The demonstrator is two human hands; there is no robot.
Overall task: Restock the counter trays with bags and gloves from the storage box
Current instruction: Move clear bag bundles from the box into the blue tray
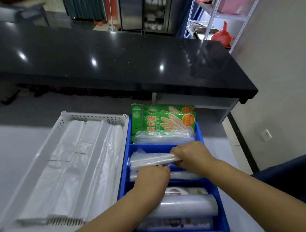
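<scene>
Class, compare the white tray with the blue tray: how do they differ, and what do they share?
The white tray has a perforated wall and no dividers; the blue tray has solid walls and dividers. The white tray holds flat white plastic bags; the blue tray holds green glove packs. The right hand grips a clear bag bundle in the blue tray, not the white tray. Both are stocked.

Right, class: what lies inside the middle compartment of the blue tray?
Clear plastic bag bundles: the right hand pinches the top one, the left hand lies against it. What is under the hands and bundles, including the compartment floor, is covered.
</scene>
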